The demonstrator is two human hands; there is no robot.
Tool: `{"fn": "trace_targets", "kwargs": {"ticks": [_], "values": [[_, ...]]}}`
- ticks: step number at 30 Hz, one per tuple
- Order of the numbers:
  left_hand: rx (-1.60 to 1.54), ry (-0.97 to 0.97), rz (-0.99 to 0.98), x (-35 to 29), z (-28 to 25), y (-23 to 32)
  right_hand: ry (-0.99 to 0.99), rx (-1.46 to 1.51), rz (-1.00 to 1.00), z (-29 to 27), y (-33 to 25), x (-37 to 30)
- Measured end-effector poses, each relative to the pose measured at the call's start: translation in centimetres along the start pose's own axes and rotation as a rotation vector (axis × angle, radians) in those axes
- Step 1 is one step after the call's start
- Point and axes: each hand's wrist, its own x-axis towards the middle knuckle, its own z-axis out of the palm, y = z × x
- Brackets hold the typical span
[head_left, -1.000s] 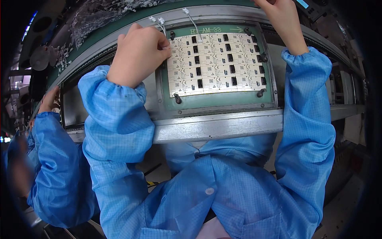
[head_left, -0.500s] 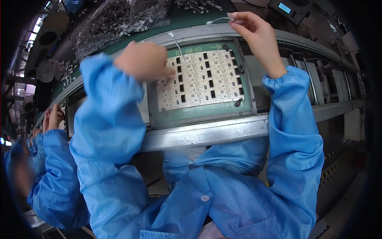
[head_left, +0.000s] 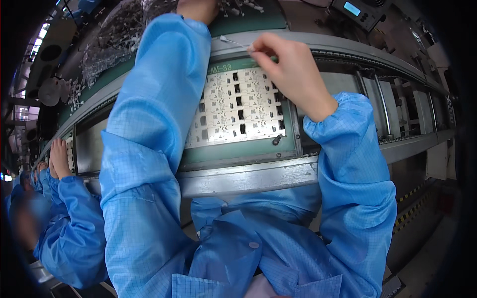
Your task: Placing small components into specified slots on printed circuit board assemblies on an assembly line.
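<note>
A: Condition of the right hand [head_left: 288, 62]?
B: Thumb and finger pinch one end of a white lead [head_left: 235, 42], just beyond the white board panel [head_left: 233, 107] in its green fixture [head_left: 238, 155].
A: Step?
B: Judged as lead handling; the next move calls for careful alignment.
A: Obscured?
B: Left hand [head_left: 198, 9] cut off at the top, grip indeterminable. Left sleeve [head_left: 164, 89] covers the panel's left side.
</note>
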Motion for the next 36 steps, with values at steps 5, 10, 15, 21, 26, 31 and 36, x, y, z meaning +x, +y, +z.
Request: {"fn": "trace_targets", "kwargs": {"ticks": [5,10,15,21,26,31,36], "values": [[-0.333,-0.034,-0.088,0.4,-5.0,-3.0,-0.158,-0.033,-0.138,2.1,0.0,-0.7],[-0.699,0.041,-0.137,-1.7,-6.6,-3.7,-0.229,-0.031,-0.146,1.9,-0.9,-0.4],[-0.639,0.076,-0.013,-2.0,-4.3,-0.4,-0.211,-0.102,-0.085,2.0,-0.1,-1.0],[-0.637,-0.212,-0.315,-1.1,-5.2,-1.1,-0.222,-0.084,-0.134,2.0,-0.3,-0.6],[-0.817,-0.240,-0.353,-0.2,-9.7,-3.3,-0.209,-0.098,-0.284,2.5,-0.7,-0.2],[-0.673,-0.154,-0.154,0.3,-9.1,-1.7,-0.268,-0.051,-0.241,1.2,0.8,-0.2],[-0.527,0.175,-0.137,-1.2,-12.8,-0.4,-0.226,-0.144,-0.309,1.7,-0.2,-0.7]]}}
